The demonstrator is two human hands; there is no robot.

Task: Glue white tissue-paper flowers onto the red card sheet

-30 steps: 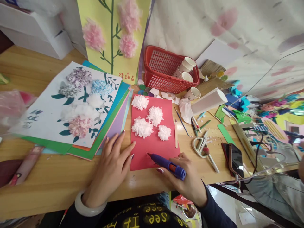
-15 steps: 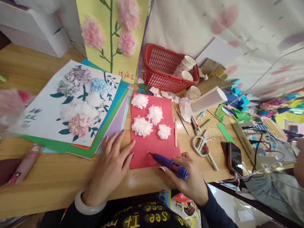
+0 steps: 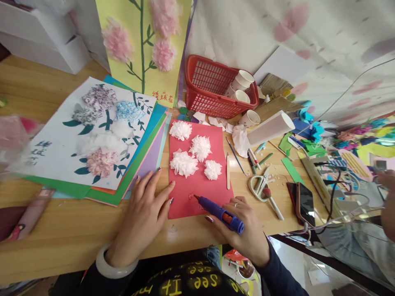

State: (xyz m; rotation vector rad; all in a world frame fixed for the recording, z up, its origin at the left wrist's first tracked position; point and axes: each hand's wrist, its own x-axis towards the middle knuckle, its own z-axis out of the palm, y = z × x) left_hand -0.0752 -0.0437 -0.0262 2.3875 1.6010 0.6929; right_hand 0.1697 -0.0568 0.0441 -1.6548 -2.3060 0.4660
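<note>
My right hand [image 3: 239,220] is closed around a thick blue marker [image 3: 220,213]. Its brownish tip is by a small reddish mark on the lower part of a red sheet of paper [image 3: 182,209]. Flat and with fingers spread, my left hand [image 3: 148,207] lies at the sheet's left edge; its thumb and forefinger touch the red paper. Several white ruffled paper flowers [image 3: 184,164] sit on the sheet's upper half. A flat wooden stick [image 3: 228,170] lies along its right edge.
Left is a stack of coloured sheets topped by a flower picture [image 3: 55,135]. Behind stand a yellow flower picture [image 3: 123,82] and a red basket [image 3: 212,109] with paper cups. Scissors [image 3: 261,185], a brush [image 3: 276,209] and a phone [image 3: 305,203] lie right. Another person's hand [image 3: 385,179] is far right.
My hands and the marker stay in nearly the same place. At the far right, another person's hand has come into view. The whole view has shifted slightly.
</note>
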